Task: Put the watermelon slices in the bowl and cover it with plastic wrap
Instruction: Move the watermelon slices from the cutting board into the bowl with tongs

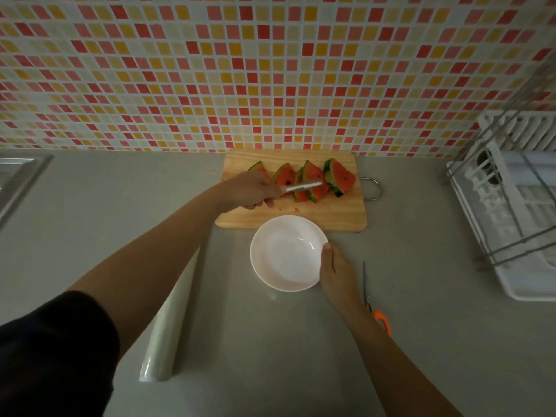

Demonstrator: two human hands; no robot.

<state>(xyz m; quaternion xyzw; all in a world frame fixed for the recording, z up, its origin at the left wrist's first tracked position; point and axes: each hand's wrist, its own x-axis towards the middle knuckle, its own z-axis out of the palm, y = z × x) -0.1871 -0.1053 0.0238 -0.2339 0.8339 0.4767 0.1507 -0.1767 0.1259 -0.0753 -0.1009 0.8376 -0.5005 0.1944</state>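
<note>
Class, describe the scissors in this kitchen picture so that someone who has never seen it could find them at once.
Start at the white bowl in the middle of the grey counter. Just to its right, past the right hand on the bowl's rim, the scissors lie flat and closed. Their orange handle is the only orange thing on the counter.

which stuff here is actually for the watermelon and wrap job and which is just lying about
For the job:
watermelon slices on the cutting board
white bowl, empty, steadied by the right hand
tongs in the left hand
plastic wrap roll
scissors, probably for cutting the wrap

Lying about:
dish rack
sink
</note>
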